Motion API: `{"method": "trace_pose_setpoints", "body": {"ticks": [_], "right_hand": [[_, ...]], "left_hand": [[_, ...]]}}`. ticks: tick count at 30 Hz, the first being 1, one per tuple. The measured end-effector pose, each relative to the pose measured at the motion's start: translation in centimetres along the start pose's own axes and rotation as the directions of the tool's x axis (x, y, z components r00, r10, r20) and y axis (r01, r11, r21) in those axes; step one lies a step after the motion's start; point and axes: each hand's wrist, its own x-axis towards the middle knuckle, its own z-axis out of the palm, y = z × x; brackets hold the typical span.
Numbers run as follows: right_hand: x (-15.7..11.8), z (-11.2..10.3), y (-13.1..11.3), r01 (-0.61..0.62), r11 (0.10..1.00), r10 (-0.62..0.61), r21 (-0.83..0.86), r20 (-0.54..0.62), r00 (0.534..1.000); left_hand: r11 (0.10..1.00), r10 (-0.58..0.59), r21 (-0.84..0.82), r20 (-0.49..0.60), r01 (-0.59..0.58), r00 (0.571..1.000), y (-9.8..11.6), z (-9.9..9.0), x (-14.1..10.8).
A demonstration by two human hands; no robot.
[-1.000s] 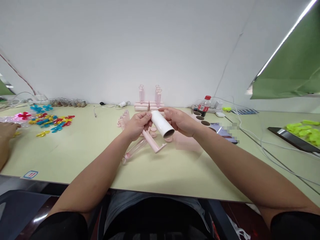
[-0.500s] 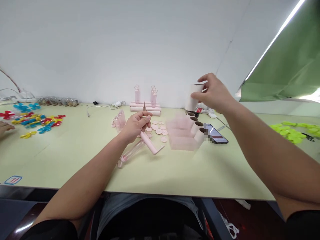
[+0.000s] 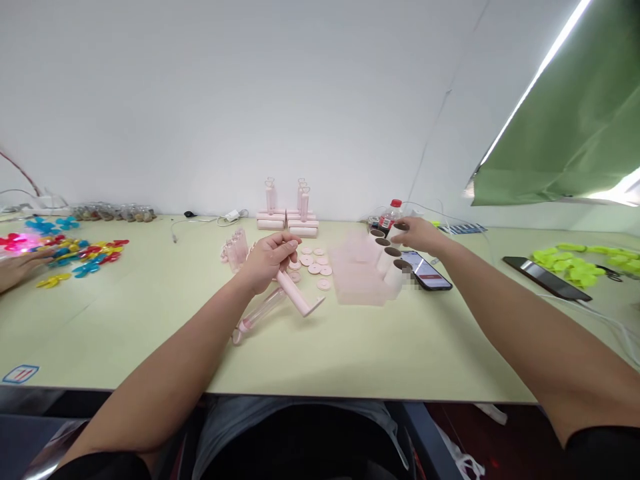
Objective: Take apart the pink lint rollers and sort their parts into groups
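My left hand (image 3: 274,260) pinches a pale pink L-shaped roller piece (image 3: 296,293), its thin end plate pointing down toward the table. Beneath it lies a clear pink tube handle (image 3: 263,310) with a ring end. Out to the right, my right hand (image 3: 423,235) has its fingers closed round a white paper roll (image 3: 399,233) with a brown core. That roll stands at the back end of a row of similar white paper rolls (image 3: 393,265). Pink discs (image 3: 315,268) lie between my hands, beside blurred translucent pink pieces (image 3: 357,280).
Pink rollers with upright handles (image 3: 287,223) stand by the wall. Near my right hand are a cola bottle (image 3: 393,212) and a phone (image 3: 427,272). Another person's hand (image 3: 23,267) touches colourful propeller-shaped pieces (image 3: 90,257) at left. Yellow-green pieces (image 3: 570,263) lie right.
My right hand has lowered the white paper roll from the air to beside the other rolls. My left hand keeps the pink piece in nearly the same place. The view has shifted slightly right.
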Motion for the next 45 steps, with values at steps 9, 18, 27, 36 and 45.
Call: {"method": "trace_pose_setpoints", "body": {"ticks": [9, 18, 27, 36, 45], "right_hand": [[0.6, 1.7, 1.0, 0.103, 0.994, -0.101, -0.029, 0.073, 0.992], [0.2, 1.3, 0.8, 0.099, 0.994, -0.093, -0.038, 0.12, 0.988], [-1.5, -2.9, -1.3, 0.005, 1.0, -0.004, 0.011, -0.059, 0.998], [-10.5, 0.5, -11.2, 0.118, 0.62, -0.196, 0.776, 0.007, 0.981], [-14.3, 6.2, -13.0, -0.179, 0.64, -0.358, 0.747, 0.496, 0.791]], "left_hand": [[1.0, 0.007, 0.014, -0.004, -0.007, 1.0, 0.0, 0.0, 0.0], [1.0, 0.009, 0.015, -0.005, -0.009, 1.0, 0.0, 0.0, 0.1], [0.998, 0.043, -0.035, -0.032, -0.044, 0.999, 0.1, 0.3, 0.0], [0.933, 0.125, -0.309, -0.197, -0.182, 0.972, 0.8, 1.3, -0.2], [0.99, 0.061, -0.135, 0.1, -0.048, 0.993, -0.2, 2.1, -1.3]]}}
